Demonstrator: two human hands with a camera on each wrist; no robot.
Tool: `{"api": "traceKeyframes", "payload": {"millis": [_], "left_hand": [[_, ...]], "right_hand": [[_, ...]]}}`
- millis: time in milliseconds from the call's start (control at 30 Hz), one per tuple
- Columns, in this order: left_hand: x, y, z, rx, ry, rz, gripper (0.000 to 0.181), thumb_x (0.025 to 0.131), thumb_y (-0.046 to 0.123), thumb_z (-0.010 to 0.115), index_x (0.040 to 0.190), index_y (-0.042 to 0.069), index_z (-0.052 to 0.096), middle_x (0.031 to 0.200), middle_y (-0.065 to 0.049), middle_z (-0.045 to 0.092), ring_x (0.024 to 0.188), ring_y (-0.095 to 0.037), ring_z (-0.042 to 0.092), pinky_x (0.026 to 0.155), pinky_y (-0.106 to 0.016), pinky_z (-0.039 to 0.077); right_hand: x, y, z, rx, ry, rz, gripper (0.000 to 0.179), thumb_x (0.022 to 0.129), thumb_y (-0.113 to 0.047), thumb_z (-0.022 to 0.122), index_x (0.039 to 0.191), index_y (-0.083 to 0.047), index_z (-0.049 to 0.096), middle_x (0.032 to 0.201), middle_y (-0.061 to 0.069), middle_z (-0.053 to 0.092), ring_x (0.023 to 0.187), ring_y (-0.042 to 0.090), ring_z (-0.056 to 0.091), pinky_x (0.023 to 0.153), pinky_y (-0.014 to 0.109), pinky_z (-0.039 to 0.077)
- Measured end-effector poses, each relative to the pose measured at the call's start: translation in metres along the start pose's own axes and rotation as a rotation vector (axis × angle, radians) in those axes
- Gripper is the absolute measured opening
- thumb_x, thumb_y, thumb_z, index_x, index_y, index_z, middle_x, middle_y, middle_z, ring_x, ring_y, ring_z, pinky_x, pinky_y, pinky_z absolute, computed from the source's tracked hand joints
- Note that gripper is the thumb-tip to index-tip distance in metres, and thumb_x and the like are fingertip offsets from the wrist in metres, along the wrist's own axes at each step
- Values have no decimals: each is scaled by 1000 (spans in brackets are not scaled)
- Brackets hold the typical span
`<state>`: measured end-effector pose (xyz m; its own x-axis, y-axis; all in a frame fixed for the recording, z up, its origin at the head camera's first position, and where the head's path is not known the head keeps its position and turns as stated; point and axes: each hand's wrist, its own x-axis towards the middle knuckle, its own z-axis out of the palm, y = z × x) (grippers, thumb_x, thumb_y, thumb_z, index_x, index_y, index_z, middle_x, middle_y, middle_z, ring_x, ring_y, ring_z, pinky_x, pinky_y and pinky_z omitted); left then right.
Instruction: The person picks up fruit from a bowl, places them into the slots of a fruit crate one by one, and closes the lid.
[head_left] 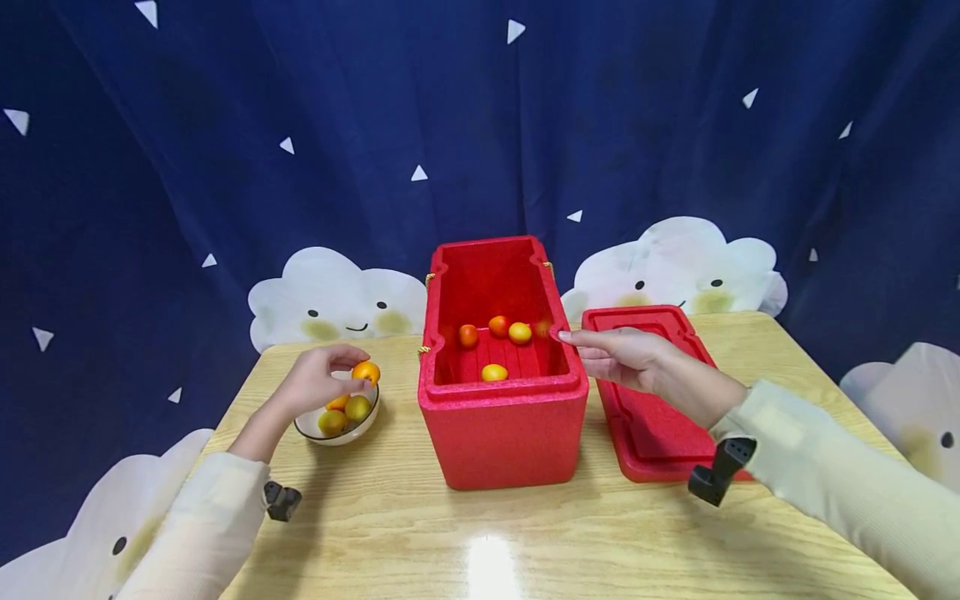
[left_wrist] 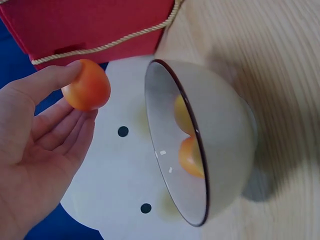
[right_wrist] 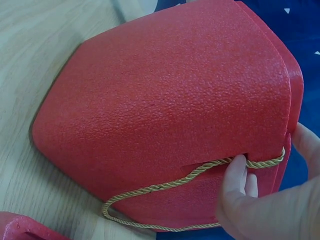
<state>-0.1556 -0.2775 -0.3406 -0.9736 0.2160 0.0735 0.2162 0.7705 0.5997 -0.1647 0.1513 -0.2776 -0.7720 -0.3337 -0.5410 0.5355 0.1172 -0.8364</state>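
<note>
A blue curtain (head_left: 480, 100) backs the wooden desk (head_left: 390, 525), which shows 1 bright glare near its front edge. On it stands the open red box (head_left: 510, 446), long axis running away from the person; its lid (head_left: 648, 425) lies just right. The white bowl (head_left: 357, 432) sits apart, left of the box. The right grip (head_left: 622, 354) holds the box's right rim; the left grip (head_left: 318, 383) pinches 1 orange fruit (head_left: 366, 372) over the bowl's box-side edge — the box lies rightward, its left wall between.
</note>
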Motion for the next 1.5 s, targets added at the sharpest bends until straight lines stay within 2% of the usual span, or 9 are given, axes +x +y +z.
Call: {"api": "traceKeyframes", "payload": {"millis": [133,233,367,467,933,1200,1500], "left_hand": [[2,6,0,-12,32,9,39,80,19,76,114,2,65,111,-16,70,106,-33,65,95,-49,51],[4,10,-1,-21,54,17,38,80,20,77,113,4,66,111,-16,70,107,-33,65,96,-49,50],[7,18,-3,-34,68,39,39,81,20,76,115,3,65,114,-17,69,108,-34,64,98,-50,49],[10,24,-5,-46,71,45,40,81,18,76,116,3,65,115,-18,68,110,-35,64,99,-50,49],[21,50,-17,-57,65,56,39,82,18,75,116,3,64,116,-17,67,110,-33,62,101,-48,48],[27,67,-25,-60,66,64,37,83,20,74,116,5,64,116,-15,67,111,-32,62,101,-47,49],[32,84,-33,-28,44,79,39,82,19,74,116,4,64,115,-15,69,111,-31,63,100,-46,50]], "right_hand": [[-1,0,1,10,-8,-7,25,90,-37,65,106,-18,63,81,-6,74,58,1,56,66,10,50],[-1,0,1,3,-10,-7,35,91,-37,64,117,-15,58,82,-7,73,59,0,56,67,9,50],[-1,0,1,6,7,-6,61,90,-38,65,138,-8,43,83,-7,73,69,0,66,74,13,55],[-2,-1,1,16,13,-12,71,90,-37,65,145,-5,35,86,-6,74,80,7,73,81,20,57],[-3,-2,2,17,21,-19,74,91,-35,64,147,-1,29,85,-6,73,80,7,73,82,20,57],[-2,-2,0,20,8,-17,67,90,-36,65,143,-4,37,84,-6,75,80,6,73,80,19,57],[-1,-2,1,25,9,-5,72,90,-37,65,146,-5,34,85,-6,74,81,6,73,83,21,57]]}}
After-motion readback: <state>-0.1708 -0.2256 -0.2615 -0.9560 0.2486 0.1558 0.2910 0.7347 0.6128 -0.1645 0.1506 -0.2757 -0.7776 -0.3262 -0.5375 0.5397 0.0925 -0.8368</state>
